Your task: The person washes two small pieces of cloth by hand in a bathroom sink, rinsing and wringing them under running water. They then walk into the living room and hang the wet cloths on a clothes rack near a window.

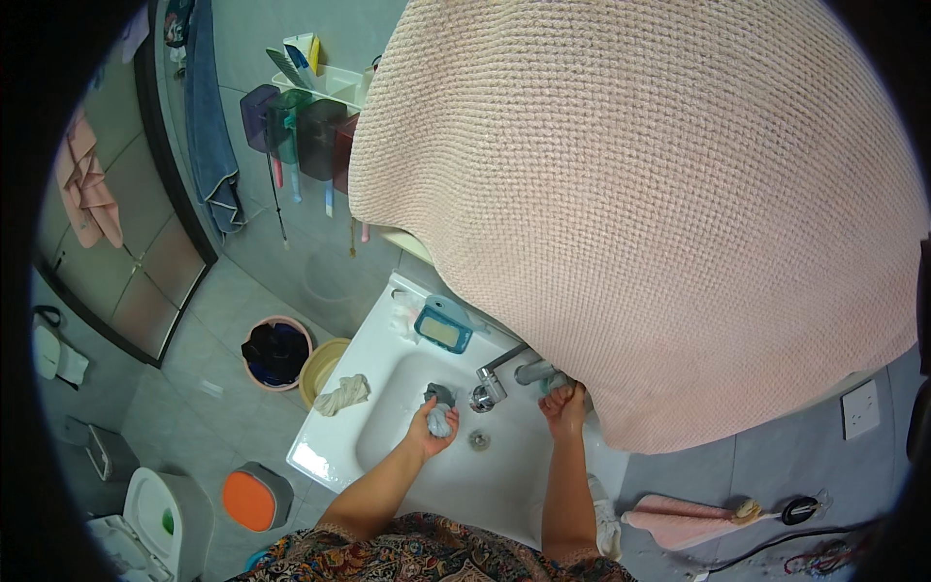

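My left hand holds a bunched wet cloth, possibly a sock, over the white washbasin. The cloth is light blue-grey, with a darker grey part sticking out above the fingers. My right hand is at the basin's back right, beside the chrome faucet. Its fingers are curled near a small greenish thing, and I cannot tell whether they grip it. The faucet's jointed spout head hangs over the basin, above the drain.
A large pink waffle-weave cloth hangs over the back. On the rim lie a twisted off-white cloth and a blue soap dish with soap. Tubs, an orange-topped stool and a toilet stand at left.
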Demonstrator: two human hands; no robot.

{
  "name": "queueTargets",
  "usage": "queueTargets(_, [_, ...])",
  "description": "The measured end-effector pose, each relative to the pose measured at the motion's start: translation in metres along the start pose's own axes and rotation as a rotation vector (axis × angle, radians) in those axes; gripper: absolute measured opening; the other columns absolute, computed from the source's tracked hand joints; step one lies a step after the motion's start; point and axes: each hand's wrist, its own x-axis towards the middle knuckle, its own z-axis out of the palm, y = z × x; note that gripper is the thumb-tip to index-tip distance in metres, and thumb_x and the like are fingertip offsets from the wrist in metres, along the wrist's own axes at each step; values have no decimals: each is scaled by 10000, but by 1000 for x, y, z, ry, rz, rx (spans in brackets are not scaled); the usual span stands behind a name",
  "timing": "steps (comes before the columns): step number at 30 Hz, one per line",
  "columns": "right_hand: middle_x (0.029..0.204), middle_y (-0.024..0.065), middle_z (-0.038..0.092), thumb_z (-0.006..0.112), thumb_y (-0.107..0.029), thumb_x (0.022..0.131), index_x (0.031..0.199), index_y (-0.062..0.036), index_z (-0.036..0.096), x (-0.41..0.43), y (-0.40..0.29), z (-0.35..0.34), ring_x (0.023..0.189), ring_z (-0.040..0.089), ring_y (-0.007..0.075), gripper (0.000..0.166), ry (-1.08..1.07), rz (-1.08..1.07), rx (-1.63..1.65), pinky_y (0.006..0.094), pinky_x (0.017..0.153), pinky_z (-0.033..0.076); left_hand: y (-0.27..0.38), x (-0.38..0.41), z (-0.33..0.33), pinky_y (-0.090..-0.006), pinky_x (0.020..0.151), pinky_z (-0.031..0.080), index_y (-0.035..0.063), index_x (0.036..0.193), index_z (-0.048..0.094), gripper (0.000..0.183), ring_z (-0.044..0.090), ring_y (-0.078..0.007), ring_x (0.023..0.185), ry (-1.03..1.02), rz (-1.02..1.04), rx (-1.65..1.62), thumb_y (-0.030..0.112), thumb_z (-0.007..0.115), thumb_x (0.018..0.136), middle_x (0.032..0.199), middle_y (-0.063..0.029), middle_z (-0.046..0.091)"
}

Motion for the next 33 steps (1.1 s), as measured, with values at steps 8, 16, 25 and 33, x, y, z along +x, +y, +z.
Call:
queueTargets(8, [1136, 132, 470, 368, -732, 785, 1390, -224, 251, -50, 154, -31, 987, 506, 320, 798, -233, 492, 104, 602, 963, 344, -58, -61, 8, -237, 554, 418, -43, 1138, 407, 544, 491, -134, 657, -165, -427, -341, 266, 673, 778, 847, -63, 474])
queueTargets(16, [983, 83, 510, 567, -288, 863, 1096, -118, 475, -62, 195, 17, 984, 522, 232, 303, -642, 663, 642, 407, 864, 433, -76, -85, -20, -208, 499, 382, -35, 1135, 421, 494, 449, -113, 580, -148, -316, -299, 225, 655, 787, 774, -51, 476])
queueTargets(25, [717, 129, 626, 629, -149, 686, 789, 3, 586, -32, 165, 58, 669, 632, 204, 189, -342, 272, -1266, 330, 600, 498, -36, -38, -31, -284, 425, 419, -22, 905, 529, 317, 534, -148, 506, 274, 66, 1420, 237, 665, 782, 646, -55, 548])
queueTargets(33, [889, 220, 632, 596, -195, 752, 910, 7, 596, -21, 204, 53, 870, 609, 384, 257, -169, -36, -1705, 446, 746, 485, -27, -2, -66, -321, 418, 451, -43, 813, 537, 400, 568, -187, 455, 462, 627, 1928, 335, 664, 783, 592, -103, 586])
